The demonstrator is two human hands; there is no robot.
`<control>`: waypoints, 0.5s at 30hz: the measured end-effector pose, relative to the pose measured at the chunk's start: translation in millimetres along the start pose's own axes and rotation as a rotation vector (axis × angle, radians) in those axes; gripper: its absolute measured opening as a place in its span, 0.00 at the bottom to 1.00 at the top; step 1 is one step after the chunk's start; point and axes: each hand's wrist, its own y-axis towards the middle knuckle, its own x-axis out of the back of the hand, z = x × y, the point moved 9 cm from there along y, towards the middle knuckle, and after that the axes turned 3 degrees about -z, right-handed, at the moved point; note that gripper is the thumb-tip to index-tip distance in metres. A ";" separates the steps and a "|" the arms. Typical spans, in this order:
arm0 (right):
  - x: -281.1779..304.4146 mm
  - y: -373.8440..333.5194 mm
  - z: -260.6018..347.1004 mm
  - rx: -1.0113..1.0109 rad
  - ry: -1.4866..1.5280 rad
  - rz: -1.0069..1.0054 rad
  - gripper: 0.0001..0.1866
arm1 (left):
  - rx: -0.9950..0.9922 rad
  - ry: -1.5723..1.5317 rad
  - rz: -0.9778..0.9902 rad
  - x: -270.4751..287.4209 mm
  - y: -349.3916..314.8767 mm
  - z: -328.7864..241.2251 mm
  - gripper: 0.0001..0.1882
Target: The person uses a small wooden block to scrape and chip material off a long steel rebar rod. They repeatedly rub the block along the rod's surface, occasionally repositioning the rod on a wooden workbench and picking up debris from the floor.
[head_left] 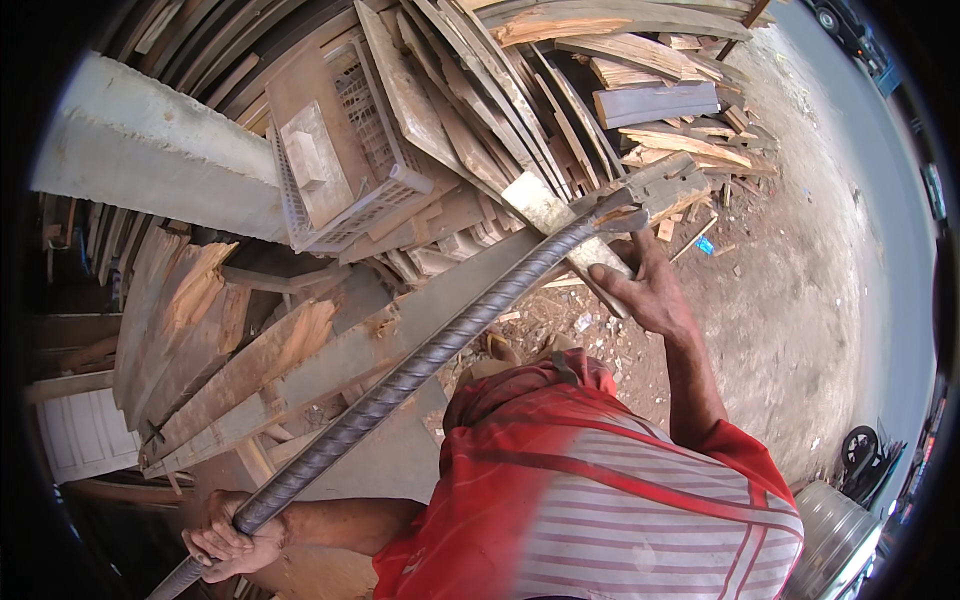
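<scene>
My left hand (232, 540) is wrapped round the lower part of a long ribbed steel pry bar (400, 372). The bar slants up to the right, and its flattened claw end lies over a short pale board (538, 203). Gripping that board's near end is my right hand (655, 295), thumb on top and the other fingers partly hidden. Beneath the board and bar, a long weathered timber beam (350, 355) runs diagonally. Whether the claw bites into the board or only rests across it, I cannot tell.
A plastic crate (400, 190) with wood pieces stands beyond the beam. Stacked planks (480, 90) and split timber (670, 60) fill the far side. A concrete post (170, 150) juts in at left. Dirt ground (790, 250) with wood scraps lies right, beside a road (880, 200).
</scene>
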 end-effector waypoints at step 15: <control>13.4 8.1 3.4 0.119 -0.035 0.082 0.33 | 0.125 0.251 -0.013 -149.4 22.4 -7.7 0.25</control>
